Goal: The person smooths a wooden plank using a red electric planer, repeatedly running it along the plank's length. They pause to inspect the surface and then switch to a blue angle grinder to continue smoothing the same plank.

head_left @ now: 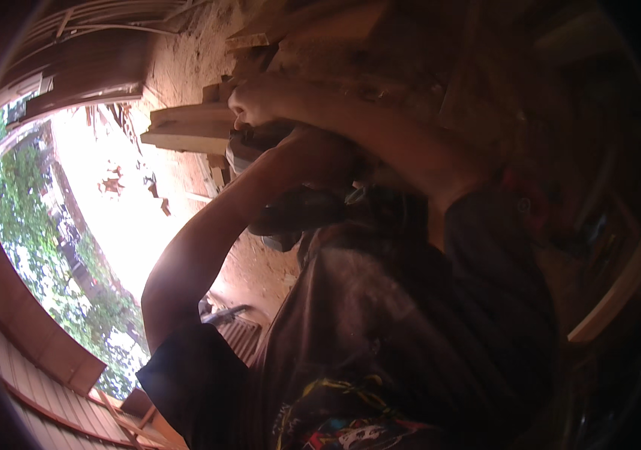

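My right hand (pixel 254 99) is stretched out at the top middle, fingers curled over the top of a dark grey tool (pixel 242 153). The tool sits against the end of pale wooden planks (pixel 185 127). My left forearm (pixel 215 217) rises from the lower left toward the same spot. Its hand is hidden behind the wrist and the tool, so its grip is not visible. A second dark part (pixel 290 214) lies just below the forearms. My dark shirt (pixel 410 322) fills the lower middle of the view.
Reddish sawdust covers the ground (pixel 185 52) around stacked timber (pixel 313 30). A bright opening (pixel 110 195) at the left shows trees. Ribbed brown panels (pixel 28 360) lie at the lower left, and a pale curved board (pixel 620 292) at the right.
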Tool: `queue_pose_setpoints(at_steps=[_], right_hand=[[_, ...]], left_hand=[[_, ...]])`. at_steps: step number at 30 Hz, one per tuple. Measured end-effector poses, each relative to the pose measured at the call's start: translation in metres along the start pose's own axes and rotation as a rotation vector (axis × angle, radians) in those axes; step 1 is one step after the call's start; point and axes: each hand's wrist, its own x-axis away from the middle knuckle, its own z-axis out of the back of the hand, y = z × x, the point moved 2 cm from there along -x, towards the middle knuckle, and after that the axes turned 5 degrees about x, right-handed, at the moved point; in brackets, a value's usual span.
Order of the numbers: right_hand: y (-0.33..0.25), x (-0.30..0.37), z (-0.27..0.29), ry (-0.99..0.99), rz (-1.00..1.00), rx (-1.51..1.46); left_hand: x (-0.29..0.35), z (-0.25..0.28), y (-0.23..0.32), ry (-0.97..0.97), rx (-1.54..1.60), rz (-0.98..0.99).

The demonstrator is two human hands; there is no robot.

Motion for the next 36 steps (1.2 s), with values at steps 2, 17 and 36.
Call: queue_pose_setpoints(at_steps=[2, 17, 36], right_hand=[[0.022, 0.044, 0.002, 0.186, -0.081, -0.353], [0.002, 0.229, -0.090, 0.283, -0.435, -1.557], [0.009, 0.230, -0.089, 0.094, -0.545, -1.576]], left_hand=[[-0.004, -0.014, -0.007, -0.022, -0.094, 0.054], [-0.003, 0.012, -0.006, -0.150, 0.190, 0.236], [0.000, 0.005, -0.012, -0.094, 0.306, 0.229]])
